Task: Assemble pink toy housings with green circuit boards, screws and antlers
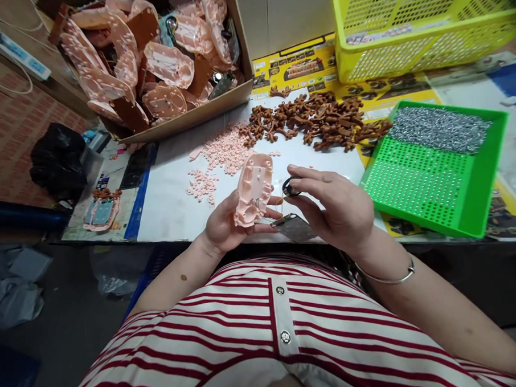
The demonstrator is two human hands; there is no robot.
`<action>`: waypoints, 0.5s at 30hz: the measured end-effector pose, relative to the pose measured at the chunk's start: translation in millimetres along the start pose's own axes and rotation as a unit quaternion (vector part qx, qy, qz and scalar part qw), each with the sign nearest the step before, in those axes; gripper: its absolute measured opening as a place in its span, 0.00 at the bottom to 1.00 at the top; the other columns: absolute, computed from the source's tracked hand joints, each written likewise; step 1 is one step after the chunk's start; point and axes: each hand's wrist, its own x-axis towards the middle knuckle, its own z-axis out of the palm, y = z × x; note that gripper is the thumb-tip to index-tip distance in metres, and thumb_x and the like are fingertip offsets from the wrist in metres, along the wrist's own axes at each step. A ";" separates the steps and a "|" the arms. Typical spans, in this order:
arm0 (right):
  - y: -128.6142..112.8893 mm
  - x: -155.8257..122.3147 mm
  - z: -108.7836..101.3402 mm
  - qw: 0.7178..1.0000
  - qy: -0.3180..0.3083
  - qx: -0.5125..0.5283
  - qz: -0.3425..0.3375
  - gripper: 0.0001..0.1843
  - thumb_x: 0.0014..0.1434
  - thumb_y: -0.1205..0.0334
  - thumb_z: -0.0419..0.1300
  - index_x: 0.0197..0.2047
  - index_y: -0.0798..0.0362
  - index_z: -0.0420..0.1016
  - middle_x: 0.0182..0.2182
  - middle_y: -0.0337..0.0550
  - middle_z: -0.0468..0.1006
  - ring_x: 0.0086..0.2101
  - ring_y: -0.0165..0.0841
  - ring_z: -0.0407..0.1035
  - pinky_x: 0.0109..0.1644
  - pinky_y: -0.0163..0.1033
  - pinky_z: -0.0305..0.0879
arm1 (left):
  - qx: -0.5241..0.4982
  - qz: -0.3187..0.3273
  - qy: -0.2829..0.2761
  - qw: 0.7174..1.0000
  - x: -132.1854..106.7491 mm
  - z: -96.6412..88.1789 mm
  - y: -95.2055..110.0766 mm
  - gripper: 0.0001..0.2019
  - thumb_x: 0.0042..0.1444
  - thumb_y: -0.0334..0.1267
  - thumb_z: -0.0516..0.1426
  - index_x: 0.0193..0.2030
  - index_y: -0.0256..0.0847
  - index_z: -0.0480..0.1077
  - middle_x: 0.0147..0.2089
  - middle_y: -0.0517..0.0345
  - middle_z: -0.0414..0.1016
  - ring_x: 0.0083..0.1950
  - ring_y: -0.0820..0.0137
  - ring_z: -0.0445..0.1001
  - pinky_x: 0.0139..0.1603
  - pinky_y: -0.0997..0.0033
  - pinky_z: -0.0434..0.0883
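My left hand (225,223) is closed around a pink plastic shell (253,189), held upright above the near table edge. My right hand (333,204) pinches a small black round speaker (290,187) between thumb and fingers, right beside the shell. Thin wires run from the shell to the speaker and to a small grey circuit board (294,228) that hangs below my right hand. A silver bangle sits on my right wrist.
A cardboard box (203,110) of pink and brown shells stands at the back left. Small pink pieces (222,152) and brown plastic parts (318,119) lie on the white sheet. A green tray (489,195) of screws sits right, a yellow basket (426,26) behind it.
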 end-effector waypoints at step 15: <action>15.0 -15.8 31.0 0.883 0.005 0.326 0.338 0.23 0.56 0.42 0.68 0.45 0.50 0.77 0.41 0.45 0.83 0.41 0.36 0.79 0.52 0.47 0.76 | 0.461 0.334 -0.007 0.822 -2.4 -29.5 37.9 0.47 0.28 0.39 0.78 0.60 0.57 0.71 0.68 0.53 0.66 0.73 0.49 0.58 0.74 0.47 0.53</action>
